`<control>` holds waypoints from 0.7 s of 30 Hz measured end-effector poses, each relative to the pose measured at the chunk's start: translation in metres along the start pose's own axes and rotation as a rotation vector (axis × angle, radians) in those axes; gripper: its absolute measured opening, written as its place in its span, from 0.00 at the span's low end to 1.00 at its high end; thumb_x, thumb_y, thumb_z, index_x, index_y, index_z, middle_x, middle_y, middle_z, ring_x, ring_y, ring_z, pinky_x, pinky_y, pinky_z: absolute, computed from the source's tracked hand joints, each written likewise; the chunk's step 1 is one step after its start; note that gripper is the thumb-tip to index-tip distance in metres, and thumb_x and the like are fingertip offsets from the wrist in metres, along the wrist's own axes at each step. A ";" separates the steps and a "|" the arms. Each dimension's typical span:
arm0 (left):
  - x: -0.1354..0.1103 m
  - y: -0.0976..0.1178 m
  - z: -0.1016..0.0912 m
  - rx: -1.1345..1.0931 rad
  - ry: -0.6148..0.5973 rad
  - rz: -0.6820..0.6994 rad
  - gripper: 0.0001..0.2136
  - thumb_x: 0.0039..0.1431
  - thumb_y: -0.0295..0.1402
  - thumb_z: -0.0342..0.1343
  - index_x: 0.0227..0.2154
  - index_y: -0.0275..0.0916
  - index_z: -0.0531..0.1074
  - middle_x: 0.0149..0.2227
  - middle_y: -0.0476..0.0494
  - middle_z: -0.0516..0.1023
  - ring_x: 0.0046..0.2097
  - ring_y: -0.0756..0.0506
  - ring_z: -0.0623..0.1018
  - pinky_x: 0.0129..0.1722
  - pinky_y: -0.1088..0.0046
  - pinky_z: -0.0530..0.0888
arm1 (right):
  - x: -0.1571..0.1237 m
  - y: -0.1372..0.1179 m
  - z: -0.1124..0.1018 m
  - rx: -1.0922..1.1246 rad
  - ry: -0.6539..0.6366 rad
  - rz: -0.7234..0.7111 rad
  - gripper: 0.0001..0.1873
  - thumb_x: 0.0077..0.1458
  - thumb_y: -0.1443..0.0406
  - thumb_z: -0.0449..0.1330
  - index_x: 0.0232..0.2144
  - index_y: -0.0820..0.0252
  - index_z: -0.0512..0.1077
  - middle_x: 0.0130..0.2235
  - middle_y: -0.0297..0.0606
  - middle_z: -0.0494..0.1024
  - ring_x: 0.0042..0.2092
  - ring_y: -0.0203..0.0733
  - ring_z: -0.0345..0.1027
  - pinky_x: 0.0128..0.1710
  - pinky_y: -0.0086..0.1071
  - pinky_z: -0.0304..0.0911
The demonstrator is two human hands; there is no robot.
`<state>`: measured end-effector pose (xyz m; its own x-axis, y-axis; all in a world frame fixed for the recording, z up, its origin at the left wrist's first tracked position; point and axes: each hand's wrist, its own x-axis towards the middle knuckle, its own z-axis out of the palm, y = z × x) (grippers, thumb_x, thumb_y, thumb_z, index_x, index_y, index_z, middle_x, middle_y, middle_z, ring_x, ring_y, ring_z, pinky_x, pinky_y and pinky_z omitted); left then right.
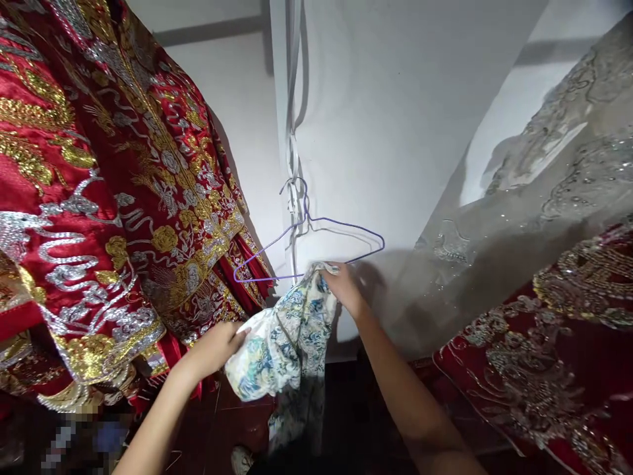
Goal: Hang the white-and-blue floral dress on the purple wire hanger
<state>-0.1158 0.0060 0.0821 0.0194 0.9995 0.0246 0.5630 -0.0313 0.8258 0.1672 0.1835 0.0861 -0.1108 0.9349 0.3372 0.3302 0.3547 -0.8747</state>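
A purple wire hanger [346, 223] hangs by its hook from a white cord against the wall. Draped over its lower bar is a white garment with a blue and green floral print [291, 336]; its exact kind does not show. My right hand [343, 287] is closed on the garment's upper edge, right at the bar. Lower and to the left, my left hand [220, 349] grips the garment's left side, fingers partly behind the cloth. Part of the fabric falls in shadow below.
Red jackets embroidered in gold and silver [168, 191] hang close on the left. To the right are a sheer beaded pale fabric [558, 178] and a red beaded garment [534, 369]. A white wall [395, 119] stands ahead. A shoe [241, 460] shows on the dark floor.
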 end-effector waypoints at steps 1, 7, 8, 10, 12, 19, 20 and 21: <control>0.005 0.002 -0.014 0.033 0.018 0.011 0.07 0.54 0.35 0.62 0.22 0.42 0.76 0.25 0.43 0.78 0.26 0.42 0.75 0.31 0.70 0.71 | -0.002 0.002 -0.003 -0.007 0.024 -0.002 0.10 0.50 0.60 0.61 0.25 0.60 0.76 0.28 0.38 0.80 0.37 0.49 0.74 0.35 0.32 0.65; 0.043 0.060 -0.049 0.211 0.272 0.351 0.04 0.57 0.33 0.58 0.34 0.41 0.76 0.54 0.38 0.74 0.58 0.34 0.71 0.62 0.59 0.64 | -0.013 -0.002 -0.013 -0.014 0.106 0.008 0.11 0.50 0.57 0.62 0.22 0.58 0.75 0.26 0.38 0.78 0.32 0.48 0.72 0.30 0.33 0.63; 0.049 0.072 -0.047 0.251 0.271 0.406 0.04 0.59 0.32 0.56 0.35 0.41 0.75 0.55 0.38 0.73 0.59 0.35 0.71 0.62 0.58 0.64 | -0.017 -0.004 -0.010 -0.013 0.110 -0.017 0.11 0.49 0.57 0.63 0.23 0.58 0.76 0.26 0.38 0.78 0.33 0.48 0.72 0.31 0.34 0.64; 0.062 0.091 -0.040 0.293 0.268 0.485 0.07 0.61 0.30 0.53 0.41 0.41 0.73 0.53 0.38 0.74 0.58 0.36 0.72 0.60 0.58 0.66 | -0.025 -0.010 -0.003 0.018 0.080 -0.080 0.11 0.50 0.58 0.63 0.23 0.58 0.76 0.28 0.39 0.79 0.34 0.49 0.73 0.34 0.35 0.65; 0.076 0.102 -0.034 0.291 0.283 0.513 0.15 0.62 0.29 0.52 0.51 0.42 0.69 0.52 0.38 0.75 0.56 0.37 0.74 0.58 0.57 0.69 | -0.035 -0.017 0.000 0.075 -0.017 -0.149 0.10 0.53 0.59 0.61 0.26 0.58 0.77 0.29 0.39 0.79 0.35 0.48 0.73 0.36 0.36 0.66; 0.103 0.094 -0.044 0.353 0.332 0.566 0.15 0.65 0.29 0.48 0.50 0.43 0.75 0.50 0.41 0.78 0.52 0.39 0.76 0.55 0.61 0.70 | -0.052 -0.031 -0.064 0.015 0.357 -0.214 0.41 0.51 0.64 0.63 0.67 0.55 0.57 0.34 0.37 0.78 0.35 0.43 0.71 0.36 0.35 0.66; 0.103 0.094 -0.046 0.373 0.342 0.566 0.15 0.65 0.30 0.48 0.49 0.43 0.75 0.48 0.40 0.77 0.51 0.39 0.76 0.53 0.61 0.70 | -0.047 -0.032 -0.079 0.000 0.406 -0.210 0.42 0.51 0.63 0.64 0.66 0.56 0.57 0.34 0.37 0.78 0.34 0.43 0.71 0.35 0.35 0.66; 0.102 0.095 -0.047 0.393 0.349 0.566 0.14 0.65 0.31 0.47 0.49 0.42 0.75 0.47 0.40 0.77 0.50 0.39 0.75 0.52 0.62 0.70 | -0.041 -0.032 -0.094 -0.025 0.399 -0.207 0.39 0.50 0.62 0.65 0.64 0.57 0.62 0.35 0.38 0.78 0.35 0.43 0.71 0.35 0.34 0.66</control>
<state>-0.0990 0.1051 0.1890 0.1663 0.7718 0.6137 0.7984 -0.4707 0.3755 0.2492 0.1325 0.1327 0.1923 0.7639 0.6161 0.3618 0.5284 -0.7681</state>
